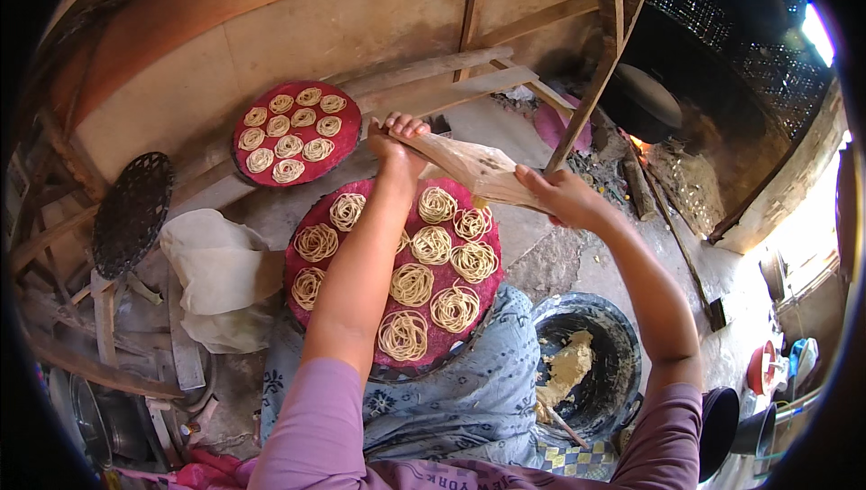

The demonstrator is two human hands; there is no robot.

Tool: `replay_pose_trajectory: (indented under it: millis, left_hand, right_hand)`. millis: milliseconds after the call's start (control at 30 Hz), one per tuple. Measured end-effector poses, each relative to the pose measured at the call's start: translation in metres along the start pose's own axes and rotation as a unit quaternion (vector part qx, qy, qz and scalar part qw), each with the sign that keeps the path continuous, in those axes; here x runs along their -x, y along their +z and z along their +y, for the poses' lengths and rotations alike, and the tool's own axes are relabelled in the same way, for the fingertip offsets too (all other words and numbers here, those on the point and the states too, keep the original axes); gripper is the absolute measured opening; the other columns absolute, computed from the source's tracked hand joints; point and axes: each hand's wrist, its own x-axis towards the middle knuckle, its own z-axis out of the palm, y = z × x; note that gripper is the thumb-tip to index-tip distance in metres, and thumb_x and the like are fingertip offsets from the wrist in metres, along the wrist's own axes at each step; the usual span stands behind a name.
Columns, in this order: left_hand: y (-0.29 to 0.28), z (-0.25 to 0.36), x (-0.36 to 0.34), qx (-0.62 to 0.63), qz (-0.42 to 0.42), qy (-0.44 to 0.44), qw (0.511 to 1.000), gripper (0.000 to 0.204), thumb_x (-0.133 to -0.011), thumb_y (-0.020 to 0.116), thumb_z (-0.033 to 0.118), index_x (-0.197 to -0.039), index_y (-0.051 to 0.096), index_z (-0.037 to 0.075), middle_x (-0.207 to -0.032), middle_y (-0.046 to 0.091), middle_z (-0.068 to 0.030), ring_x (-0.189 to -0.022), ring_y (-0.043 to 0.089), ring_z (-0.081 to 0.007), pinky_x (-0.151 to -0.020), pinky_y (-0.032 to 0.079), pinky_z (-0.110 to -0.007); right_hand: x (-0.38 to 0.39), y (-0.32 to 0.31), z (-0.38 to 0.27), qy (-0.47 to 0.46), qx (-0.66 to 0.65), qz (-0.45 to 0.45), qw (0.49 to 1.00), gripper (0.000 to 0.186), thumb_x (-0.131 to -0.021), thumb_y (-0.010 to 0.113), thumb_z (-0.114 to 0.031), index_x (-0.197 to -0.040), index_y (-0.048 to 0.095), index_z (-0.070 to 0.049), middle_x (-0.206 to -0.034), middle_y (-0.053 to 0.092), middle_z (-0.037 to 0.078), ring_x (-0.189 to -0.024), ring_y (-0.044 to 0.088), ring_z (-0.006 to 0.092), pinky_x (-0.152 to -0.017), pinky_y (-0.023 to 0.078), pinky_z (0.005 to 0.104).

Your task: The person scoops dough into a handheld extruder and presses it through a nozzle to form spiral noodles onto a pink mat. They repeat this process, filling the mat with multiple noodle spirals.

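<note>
Purple sleeves (311,422) lead to left hand (395,138) and right hand (570,197), fingers (410,125) clamped on a wooden press-like tool (469,165) above the near red tray's (444,347) far edge. Pressing noodle coils (411,283) seems in hand; next calls for steady squeezing.

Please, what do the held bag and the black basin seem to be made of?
Bag: perhaps thin plastic, as it looks creased and slightly translucent; cloth is possible. Basin: probably plastic or rubber, judging by its dark, dull, smeared wall.
</note>
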Motion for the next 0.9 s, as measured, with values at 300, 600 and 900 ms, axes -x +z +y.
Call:
replay_pose_trajectory:
  millis: [300, 600, 900]
  left_hand:
    - [-0.002, 0.001, 0.019, -0.047, 0.032, 0.024, 0.998, 0.031, -0.086, 0.036, 0.035, -0.06, 0.039, 0.018, -0.049, 0.036, 0.0047, -0.043, 0.036, -0.0122, -0.052, 0.035, -0.031]
    - [-0.029, 0.009, -0.005, -0.046, -0.061, 0.004, 0.997, 0.036, -0.089, 0.037, 0.038, -0.059, 0.04, 0.019, -0.047, 0.035, 0.0064, -0.042, 0.035, -0.01, -0.051, 0.035, -0.029]
    - [0.107, 0.111, 0.081, -0.131, -0.382, -0.037, 0.914, 0.041, -0.095, 0.05, 0.037, -0.059, 0.043, 0.019, -0.048, 0.041, 0.0059, -0.044, 0.041, -0.0088, -0.052, 0.045, -0.028]
  right_hand:
    - [0.008, 0.008, 0.011, 0.025, -0.042, -0.048, 0.998, 0.09, -0.084, 0.037, -0.081, -0.086, 0.071, 0.002, -0.06, 0.06, 0.012, -0.063, 0.064, 0.0243, -0.065, 0.049, 0.0406]
    - [-0.01, 0.028, 0.012, -0.005, -0.002, 0.036, 0.999, 0.087, -0.084, 0.04, -0.08, -0.094, 0.074, -0.001, -0.069, 0.065, 0.015, -0.074, 0.068, 0.0267, -0.073, 0.051, 0.0414]
    - [-0.072, 0.052, 0.057, -0.056, -0.338, -0.086, 0.935, 0.101, -0.086, 0.013, -0.084, -0.117, 0.068, -0.006, -0.094, 0.063, 0.004, -0.078, 0.054, 0.0149, -0.077, 0.046, 0.0308]
